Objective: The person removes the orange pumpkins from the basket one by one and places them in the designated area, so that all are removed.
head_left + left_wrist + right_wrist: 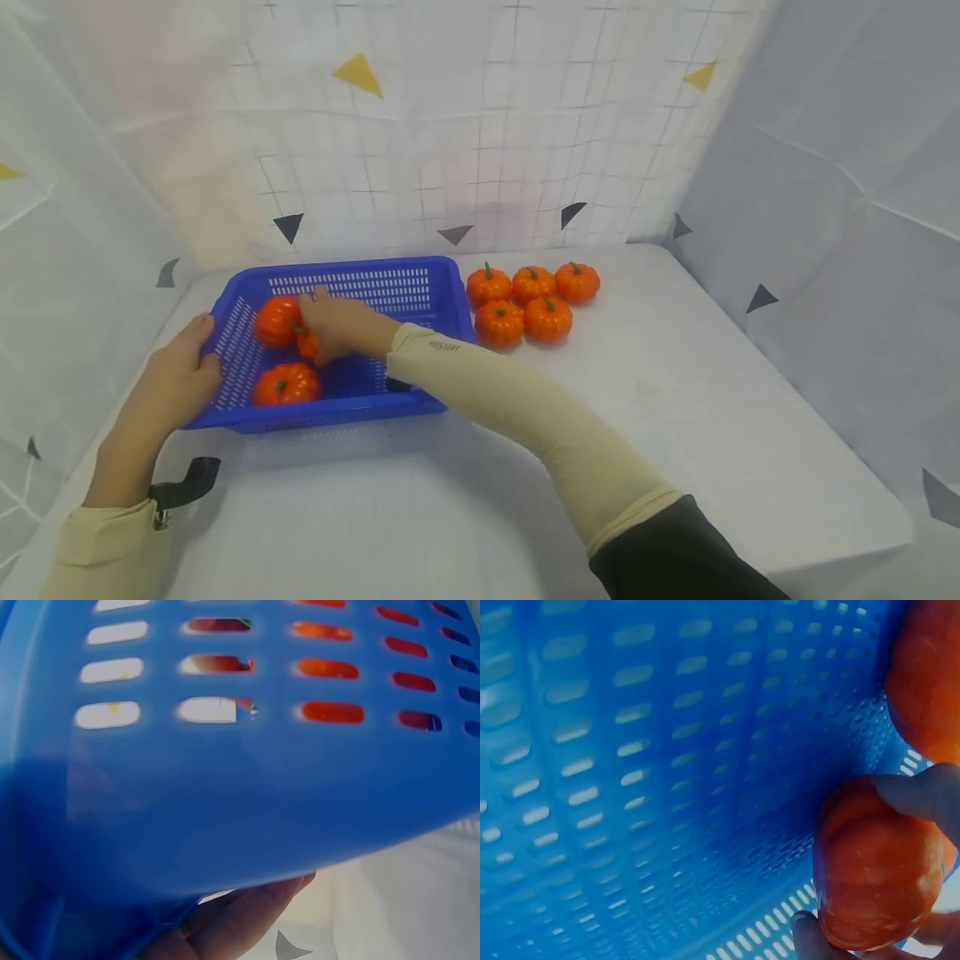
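A blue plastic basket (390, 404) with slotted walls stands on the left part of the table. My left hand (174, 377) grips its left rim, thumb over the edge; in the left wrist view the fingers (247, 919) curl below the basket wall (187, 802). Inside the basket, my right hand (337, 325) holds a small orange pumpkin (877, 866) between thumb and fingers, mostly hidden by the hand in the head view. Two more pumpkins lie in there, one behind (276, 322) and one in front (288, 384).
Just right of the basket, several orange pumpkins (547, 319) sit grouped in two rows on the white table (675, 400). Patterned white sheeting (480, 125) rises behind the table, and a grey sheet (847, 208) hangs at the right.
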`<state>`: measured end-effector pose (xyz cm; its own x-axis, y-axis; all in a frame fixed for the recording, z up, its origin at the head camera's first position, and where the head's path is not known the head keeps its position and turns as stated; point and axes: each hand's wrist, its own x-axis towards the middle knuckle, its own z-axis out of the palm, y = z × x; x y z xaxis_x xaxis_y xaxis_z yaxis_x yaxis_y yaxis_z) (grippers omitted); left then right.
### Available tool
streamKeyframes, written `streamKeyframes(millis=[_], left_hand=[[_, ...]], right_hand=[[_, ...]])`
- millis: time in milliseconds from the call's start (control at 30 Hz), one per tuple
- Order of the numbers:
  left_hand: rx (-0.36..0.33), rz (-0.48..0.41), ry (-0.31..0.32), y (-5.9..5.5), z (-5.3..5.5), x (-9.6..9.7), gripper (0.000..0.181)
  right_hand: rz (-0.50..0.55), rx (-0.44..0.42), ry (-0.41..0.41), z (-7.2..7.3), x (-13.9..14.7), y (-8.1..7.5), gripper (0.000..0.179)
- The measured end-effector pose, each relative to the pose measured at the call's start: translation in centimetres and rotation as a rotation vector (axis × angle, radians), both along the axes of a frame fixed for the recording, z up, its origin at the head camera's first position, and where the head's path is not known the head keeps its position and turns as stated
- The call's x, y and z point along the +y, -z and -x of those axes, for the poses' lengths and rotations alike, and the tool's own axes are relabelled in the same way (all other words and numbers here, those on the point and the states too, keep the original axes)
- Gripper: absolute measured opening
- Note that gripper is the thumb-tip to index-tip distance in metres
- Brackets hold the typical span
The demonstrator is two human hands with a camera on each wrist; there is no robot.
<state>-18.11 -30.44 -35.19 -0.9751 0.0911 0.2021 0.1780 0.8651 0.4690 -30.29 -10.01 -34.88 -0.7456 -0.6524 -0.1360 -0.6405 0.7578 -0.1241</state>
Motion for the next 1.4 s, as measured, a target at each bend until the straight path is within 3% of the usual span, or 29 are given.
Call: streamKeyframes(millis=[167,367,633,800,1167,1400], left_hand=[[0.006,-0.003,-0.001,0.3,0.0,-0.1,0.061],[0.008,0.002,-0.010,0.2,-0.1,0.0,0.062],[0.014,-0.003,-0.018,0.0,-0.2,0.2,0.062],[0.019,-0.008,-0.009,0.1,-0.1,0.2,0.061],[0.005,-0.029,-0.023,-0.1,-0.5,0.2,0.063],[0.017,-0.023,-0.013,-0.1,-0.3,0.1,0.062]], right_hand=[[-0.010,-0.027,-0.034,0.7,0.5,0.2,0.084],[0.121,-0.130,-0.063,1.0,1.0,0.1,0.068],[0.196,-0.177,0.001,1.1,1.4,-0.5,0.064],[0.216,-0.182,-0.003,1.4,1.8,-0.8,0.065],[0.424,-0.277,0.028,1.2,3.1,-2.6,0.075],[0.579,-0.275,0.024,1.4,5.2,-3.1,0.070]])
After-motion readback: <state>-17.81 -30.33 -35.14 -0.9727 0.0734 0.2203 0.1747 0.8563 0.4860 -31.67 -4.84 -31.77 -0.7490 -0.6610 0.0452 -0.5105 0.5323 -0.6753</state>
